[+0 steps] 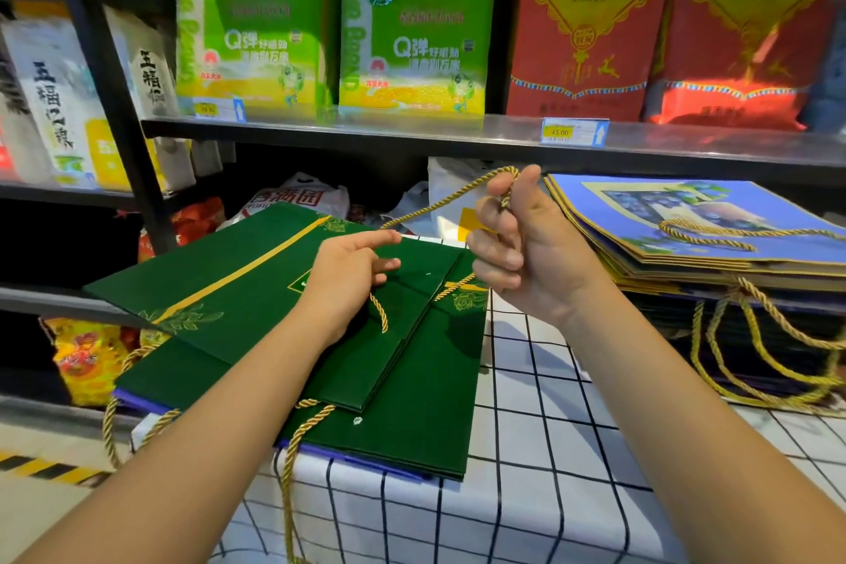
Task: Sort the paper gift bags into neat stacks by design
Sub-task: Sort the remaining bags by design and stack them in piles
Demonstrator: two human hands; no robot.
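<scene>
My right hand (517, 243) is curled into a loose fist round the gold rope handle (448, 197) of the top green bag (256, 289), thumb up, the cord looped over my forefinger and lifted clear of the paper. From the fist the rope slopes down and left toward the bag's far edge, and a second strand drops below my palm to the bag's right corner. My left hand (352, 270) rests on the same bag, forefinger stretched out to the right, the other fingers bent; a short piece of gold cord hangs beneath it, but whether I am pinching it I cannot tell.

The green bag lies flat, its long axis running from lower left to upper right, a gold stripe along that line. Beneath it sit more green bags (403, 435), with purple edges showing under them at the near side. The pile rests on a checked tablecloth (526, 449). To the right, apart from it, is a stack of blue bags (714, 234), rope handles trailing over the front; its lower bags are dark and hard to make out. The shelf (412, 131) behind holds green and red sacks, their print blurred.
</scene>
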